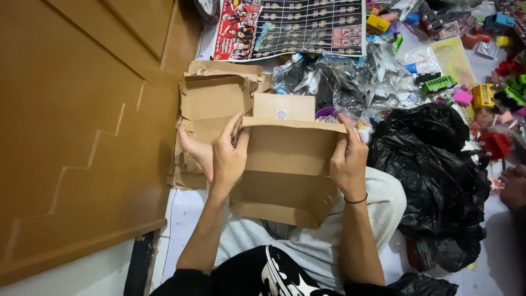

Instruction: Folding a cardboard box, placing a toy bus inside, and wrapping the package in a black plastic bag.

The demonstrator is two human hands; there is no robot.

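Far left I see a brown wooden door (pixel 82 137), matte, with stepped moulding lines cut into it, standing against the white floor (pixel 183 219).

Next to it, a stack of flat cardboard sheets (pixel 211 104) on the floor, torn edges, corrugated brown, some flaps curled.

Left hand (pixel 227 156) is closed on the left edge of the cardboard box (pixel 287 164), thumb on the front face, fingers curled over the top rim. A bare foot (pixel 194 151) sits just behind that hand, touching the stack.

The box is held above the lap, centre of view. Unfolded, plain brown card, smooth matte face. Long axis runs left-right between the hands; the open top edge points away from me, a bottom flap hangs down toward the grey shorts (pixel 329 257). A back flap stands up behind it with a small round sticker (pixel 281 114).

Right hand (pixel 346 159) grips the right edge the same way, fingers over the rim; thin black band on the wrist.

Behind the box: a printed poster (pixel 290 27) flat on the floor, then a heap of crinkled clear plastic bags (pixel 350 77).

Right side: a glossy black bin bag (pixel 433 164), crumpled. Beyond it, small plastic toy vehicles (pixel 438 83) scattered, green, yellow, blue, red. At the far right edge, another person's foot (pixel 512 186).
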